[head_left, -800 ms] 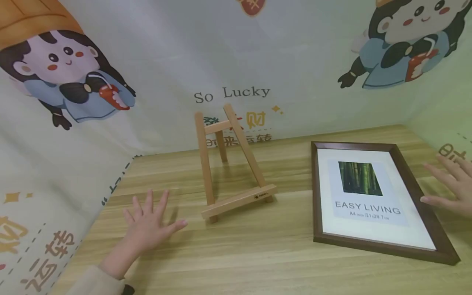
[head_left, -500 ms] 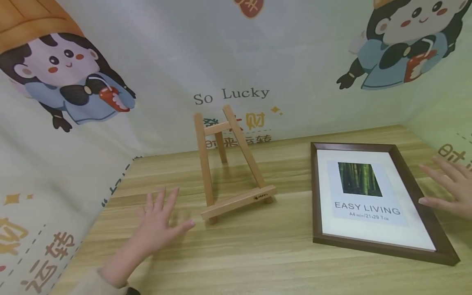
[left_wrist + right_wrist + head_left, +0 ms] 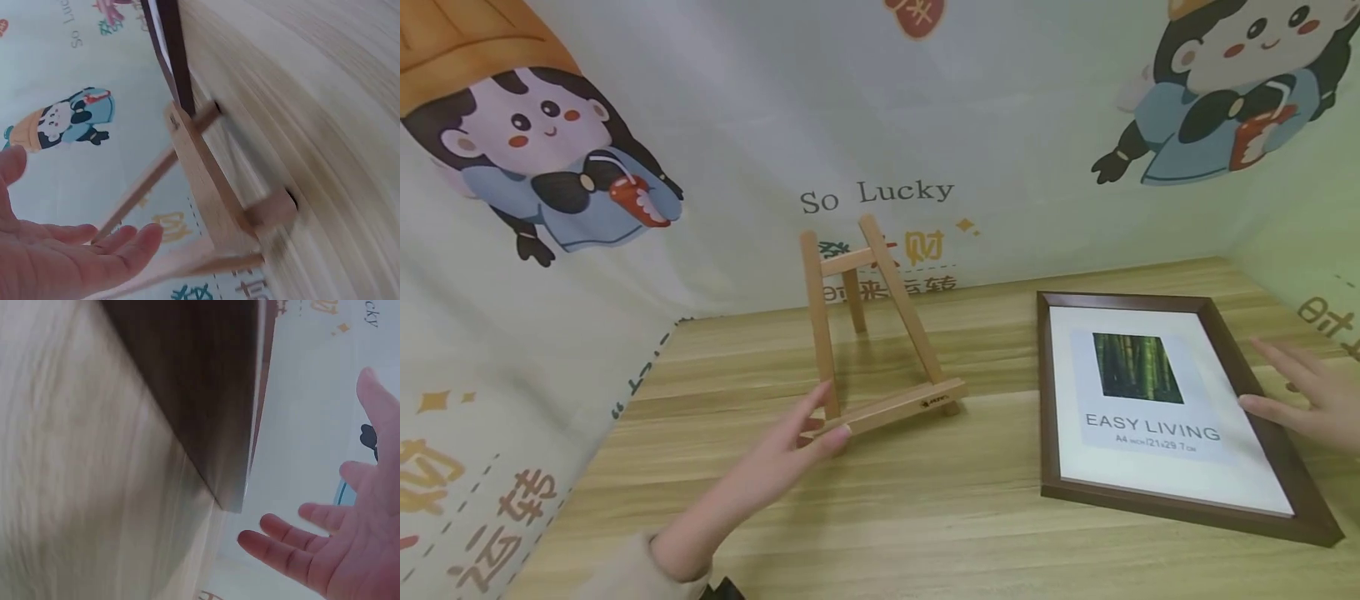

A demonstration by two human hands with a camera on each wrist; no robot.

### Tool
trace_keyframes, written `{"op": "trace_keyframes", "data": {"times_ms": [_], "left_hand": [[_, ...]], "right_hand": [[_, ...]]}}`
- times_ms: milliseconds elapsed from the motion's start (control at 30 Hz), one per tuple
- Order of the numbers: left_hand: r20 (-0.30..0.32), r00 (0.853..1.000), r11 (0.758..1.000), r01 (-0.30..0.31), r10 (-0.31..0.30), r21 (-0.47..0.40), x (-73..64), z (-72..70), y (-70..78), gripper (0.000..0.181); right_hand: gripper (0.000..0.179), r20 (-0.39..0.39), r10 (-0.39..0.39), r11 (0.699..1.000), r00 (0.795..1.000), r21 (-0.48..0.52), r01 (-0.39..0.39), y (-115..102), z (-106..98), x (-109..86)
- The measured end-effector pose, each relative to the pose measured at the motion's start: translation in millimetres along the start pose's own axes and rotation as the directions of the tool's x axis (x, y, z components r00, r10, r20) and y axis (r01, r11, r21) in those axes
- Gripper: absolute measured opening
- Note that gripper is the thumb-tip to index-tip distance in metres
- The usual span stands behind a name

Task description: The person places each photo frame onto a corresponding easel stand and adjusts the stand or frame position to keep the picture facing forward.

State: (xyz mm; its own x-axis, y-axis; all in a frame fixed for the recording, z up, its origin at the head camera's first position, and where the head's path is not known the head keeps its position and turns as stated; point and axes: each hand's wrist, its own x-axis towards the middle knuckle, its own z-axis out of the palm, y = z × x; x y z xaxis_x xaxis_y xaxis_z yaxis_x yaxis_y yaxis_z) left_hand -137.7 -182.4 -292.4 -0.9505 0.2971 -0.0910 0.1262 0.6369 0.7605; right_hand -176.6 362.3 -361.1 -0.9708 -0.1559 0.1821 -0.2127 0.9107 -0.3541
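Lying nearest my left hand (image 3: 786, 447), its fingers (image 3: 815, 401) parted, the ledge (image 3: 904, 406) of the easel (image 3: 906, 304) is slanting rightward toward the counter's (image 3: 970, 500) far-right corner.

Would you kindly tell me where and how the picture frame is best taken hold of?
Probably by the long right border of the picture frame, coming from the right with the right hand: the frame lies flat on the table, and its straight, raised side offers a hold.
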Motion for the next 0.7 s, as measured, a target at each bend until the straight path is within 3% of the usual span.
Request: {"op": "trace_keyframes", "data": {"times_ms": [133, 333, 700], "left_hand": [[0.061, 0.997, 0.991, 0.056, -0.049, -0.121, 10.6, 11.0, 8.1, 0.068], [0.127, 0.99, 0.967, 0.097, -0.068, -0.237, 30.1, 30.4, 9.8, 0.063], [0.253, 0.965, 0.938, 0.153, -0.074, -0.31, 52.8, 65.2, 24.2, 0.061]], "right_hand": [[0.086, 0.073, 0.078, 0.995, 0.994, 0.052, -0.082, -1.0, -1.4, 0.3], [0.084, 0.137, 0.14, 0.982, 0.981, 0.107, -0.156, 0.8, -3.1, 1.1], [0.08, 0.214, 0.197, 0.947, 0.957, 0.212, -0.242, 8.4, -1.2, 0.7]]}}
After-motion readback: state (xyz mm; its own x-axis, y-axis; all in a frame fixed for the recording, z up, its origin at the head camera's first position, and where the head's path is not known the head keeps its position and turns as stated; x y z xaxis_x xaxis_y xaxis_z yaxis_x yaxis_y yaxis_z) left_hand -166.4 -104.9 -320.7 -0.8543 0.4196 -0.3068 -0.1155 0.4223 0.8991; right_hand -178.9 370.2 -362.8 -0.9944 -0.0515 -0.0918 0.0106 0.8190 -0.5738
